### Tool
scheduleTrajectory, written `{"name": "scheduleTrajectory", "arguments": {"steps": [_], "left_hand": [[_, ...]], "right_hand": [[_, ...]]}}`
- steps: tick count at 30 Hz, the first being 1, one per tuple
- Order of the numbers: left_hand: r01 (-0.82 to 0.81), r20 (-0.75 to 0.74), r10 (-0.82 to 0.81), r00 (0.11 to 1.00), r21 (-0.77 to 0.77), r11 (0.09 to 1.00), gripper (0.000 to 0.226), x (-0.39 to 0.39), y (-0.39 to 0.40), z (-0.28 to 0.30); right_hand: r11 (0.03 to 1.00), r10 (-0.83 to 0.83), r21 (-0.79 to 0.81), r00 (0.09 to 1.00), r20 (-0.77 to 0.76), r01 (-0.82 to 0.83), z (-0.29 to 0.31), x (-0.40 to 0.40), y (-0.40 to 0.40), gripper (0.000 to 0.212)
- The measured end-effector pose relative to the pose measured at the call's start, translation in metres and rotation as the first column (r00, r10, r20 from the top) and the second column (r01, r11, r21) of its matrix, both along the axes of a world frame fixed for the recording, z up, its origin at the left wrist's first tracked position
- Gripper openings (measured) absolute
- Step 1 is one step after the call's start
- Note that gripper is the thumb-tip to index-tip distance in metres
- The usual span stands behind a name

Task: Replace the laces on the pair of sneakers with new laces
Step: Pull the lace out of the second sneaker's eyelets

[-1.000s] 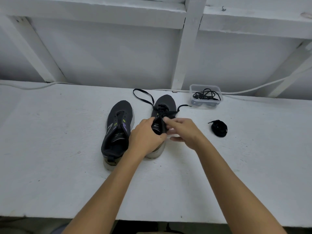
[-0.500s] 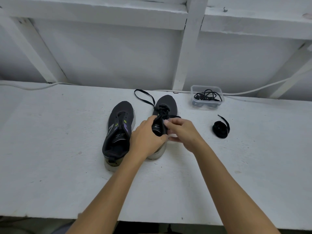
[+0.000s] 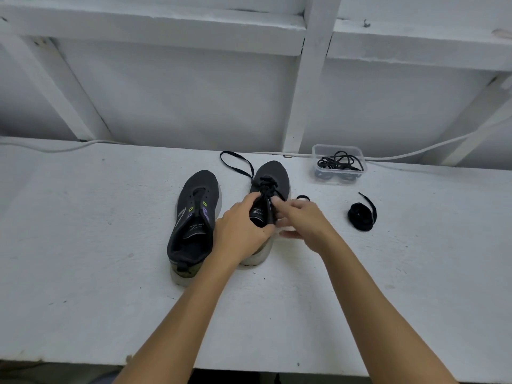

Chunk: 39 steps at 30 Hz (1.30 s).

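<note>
Lacing item one: right-hand sneaker point(image 3: 273, 177) on the table point(image 3: 83, 245), my left hand point(image 3: 239, 231) gripping its collar, my right hand point(image 3: 300, 220) pinching the black lace point(image 3: 267, 187) at the upper eyelets. Unlaced sneaker point(image 3: 194, 217) just beside; coiled lace point(image 3: 361, 217) and clear tub point(image 3: 338, 164) of laces further right. I judge the lace limp, light, best pinched near its tip.

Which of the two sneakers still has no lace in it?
The left sneaker, the one neither hand touches: its eyelets are bare. The right sneaker has a black lace crossing its front, and the left hand and right hand are working on it.
</note>
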<state>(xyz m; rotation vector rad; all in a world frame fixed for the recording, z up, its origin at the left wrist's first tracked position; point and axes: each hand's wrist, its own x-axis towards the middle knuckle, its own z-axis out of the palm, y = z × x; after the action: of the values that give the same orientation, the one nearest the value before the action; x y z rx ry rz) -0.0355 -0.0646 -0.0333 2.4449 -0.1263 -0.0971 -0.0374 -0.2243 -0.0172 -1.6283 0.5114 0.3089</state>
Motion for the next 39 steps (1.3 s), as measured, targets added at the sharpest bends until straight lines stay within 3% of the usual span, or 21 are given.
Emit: {"name": "scheduleTrajectory", "arguments": {"steps": [4,6,8,10,13,15,18,22,26,30,34,39], "left_hand": [[-0.001,-0.006,0.001,1.0,0.014,1.0,0.068,0.002,0.0,-0.001],[-0.01,-0.017,0.01,1.0,0.011,1.0,0.067,0.002,-0.001,0.0],[-0.008,-0.022,0.008,1.0,0.011,1.0,0.066,0.002,-0.001,0.001],[-0.001,-0.02,0.001,1.0,0.018,1.0,0.065,0.001,-0.002,0.002],[-0.001,-0.011,0.001,1.0,0.033,0.999,0.063,0.001,-0.002,0.004],[0.008,-0.009,-0.008,1.0,0.039,0.999,0.062,0.001,-0.003,0.005],[-0.004,-0.025,0.005,1.0,0.033,0.999,0.062,0.001,-0.002,0.005],[-0.017,-0.041,0.018,0.999,0.032,0.999,0.066,0.001,-0.004,0.006],[-0.008,-0.066,0.012,0.998,0.048,0.999,0.063,0.001,-0.006,0.009],[0.018,-0.126,-0.021,0.992,-0.021,1.0,0.045,0.011,0.003,0.021],[0.07,-0.041,-0.069,0.997,0.044,0.997,0.024,0.024,0.012,0.027],[0.154,0.031,-0.157,0.987,0.092,0.984,0.02,0.025,0.008,0.022]], "right_hand": [[0.999,0.047,-0.007,0.989,0.138,-0.047,0.001,0.005,0.003,0.013],[0.996,-0.082,-0.022,0.977,0.199,0.088,-0.001,0.014,-0.002,0.012],[0.945,-0.324,0.044,0.921,0.215,0.323,-0.001,0.021,-0.011,0.013],[0.916,-0.402,0.084,0.899,0.173,0.393,-0.002,0.022,-0.019,0.018],[0.993,-0.092,0.073,0.995,0.04,0.089,-0.003,0.011,-0.011,0.032],[0.995,0.074,0.056,0.996,0.057,-0.078,-0.006,0.005,-0.001,0.029],[1.0,0.002,-0.001,0.982,0.191,-0.001,-0.006,0.011,0.001,0.022],[0.973,-0.231,0.03,0.951,0.205,0.23,-0.005,0.021,-0.007,0.023],[0.986,-0.168,0.027,0.977,0.13,0.166,-0.014,0.016,-0.004,0.023],[0.997,-0.035,0.067,0.992,0.118,0.028,-0.013,0.008,-0.008,0.022],[0.998,0.052,0.038,0.988,0.147,-0.058,-0.011,0.005,-0.011,0.012],[0.998,0.051,0.035,0.988,0.143,-0.057,-0.01,0.005,-0.011,0.012]]}}
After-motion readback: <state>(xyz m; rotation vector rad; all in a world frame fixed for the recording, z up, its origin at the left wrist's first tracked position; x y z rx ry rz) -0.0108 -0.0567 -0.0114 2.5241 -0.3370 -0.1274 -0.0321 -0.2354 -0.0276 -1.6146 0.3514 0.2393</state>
